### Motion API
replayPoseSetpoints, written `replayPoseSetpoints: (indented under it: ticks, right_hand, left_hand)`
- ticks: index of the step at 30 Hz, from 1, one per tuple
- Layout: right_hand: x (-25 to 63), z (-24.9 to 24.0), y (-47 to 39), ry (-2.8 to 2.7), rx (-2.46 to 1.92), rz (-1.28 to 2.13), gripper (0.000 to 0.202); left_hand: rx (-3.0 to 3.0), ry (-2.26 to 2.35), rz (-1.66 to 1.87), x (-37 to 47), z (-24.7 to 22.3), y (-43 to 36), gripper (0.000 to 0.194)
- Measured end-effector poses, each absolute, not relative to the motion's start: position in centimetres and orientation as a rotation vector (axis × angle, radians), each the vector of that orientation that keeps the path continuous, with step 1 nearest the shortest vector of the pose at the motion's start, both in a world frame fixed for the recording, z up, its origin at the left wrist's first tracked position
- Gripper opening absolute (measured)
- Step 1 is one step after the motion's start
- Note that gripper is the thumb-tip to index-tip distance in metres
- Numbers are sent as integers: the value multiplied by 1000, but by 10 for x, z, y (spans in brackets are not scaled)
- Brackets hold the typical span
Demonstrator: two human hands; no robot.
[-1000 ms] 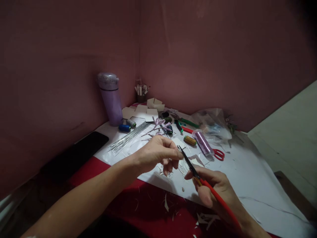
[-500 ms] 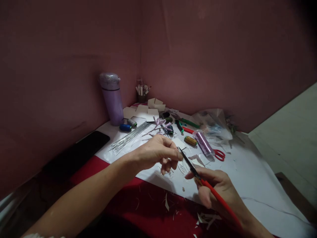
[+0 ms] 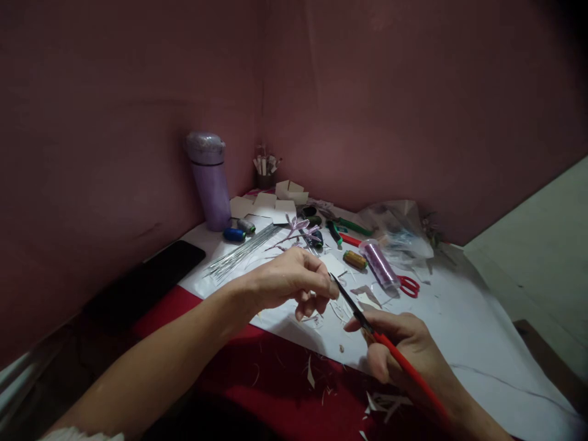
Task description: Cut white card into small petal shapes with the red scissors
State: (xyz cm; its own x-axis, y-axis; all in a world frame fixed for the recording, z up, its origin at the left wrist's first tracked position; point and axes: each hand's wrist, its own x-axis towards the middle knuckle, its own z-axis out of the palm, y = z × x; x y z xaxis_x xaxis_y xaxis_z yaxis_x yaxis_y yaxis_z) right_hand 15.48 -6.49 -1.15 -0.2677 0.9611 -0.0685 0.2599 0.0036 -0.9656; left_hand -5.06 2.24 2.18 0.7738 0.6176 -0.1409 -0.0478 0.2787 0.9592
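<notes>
My right hand is wrapped round red-handled scissors with dark, narrow blades. The blades point up and to the left and look nearly together. Their tips meet the pinched thumb and forefinger of my left hand. Whatever sits in that pinch is too small to make out. Thin pale paper offcuts lie on the white sheet below the hands. Just behind my left hand lies a lilac wire-stemmed flower.
A purple bottle stands at the back left above a black phone. Wires, a blue thread spool, a gold spool, a purple glitter tube, another red-handled pair of scissors and a plastic bag surround the hands.
The scissor blades look closer together at the tips than before. Both hands keep almost the same place, and the whole view has shifted very slightly.
</notes>
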Motion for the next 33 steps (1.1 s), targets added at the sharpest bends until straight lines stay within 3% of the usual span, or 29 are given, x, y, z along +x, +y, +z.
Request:
replayPoseSetpoints:
  ticks: [16,33]
  right_hand:
    - [152,-5,-63,-1651,-1334,1220,30]
    - [148,-12,-62,-1450,-1378,1110,12]
  left_hand:
    - [1229,545,474,-51,21,21,17]
    - [1188,544,530,-51,18,23,14]
